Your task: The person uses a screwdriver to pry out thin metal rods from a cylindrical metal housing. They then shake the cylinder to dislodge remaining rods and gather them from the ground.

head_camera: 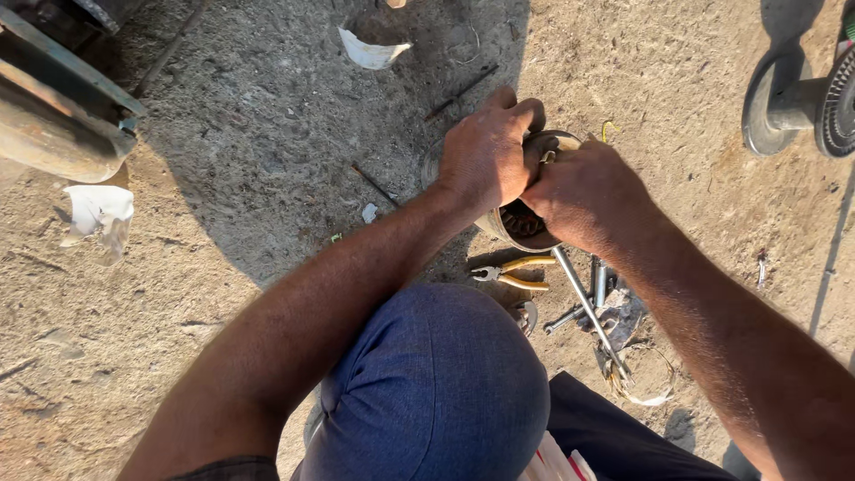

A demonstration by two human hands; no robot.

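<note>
A round metal motor housing (521, 233) with copper windings inside stands on the dirt ground. My left hand (485, 153) is wrapped over its far rim, fingers curled. My right hand (583, 191) grips the near right rim and presses against the left hand; a small metal piece shows between them. Most of the housing is hidden under both hands.
Yellow-handled pliers (512, 273) lie just below the housing. A long metal rod (590, 312), small wrenches (570, 316) and a wire ring (646, 379) lie at the right. My blue-trousered knee (436, 383) is in front. A metal wheel part (793, 102) stands far right, a rusty cylinder (53, 134) far left.
</note>
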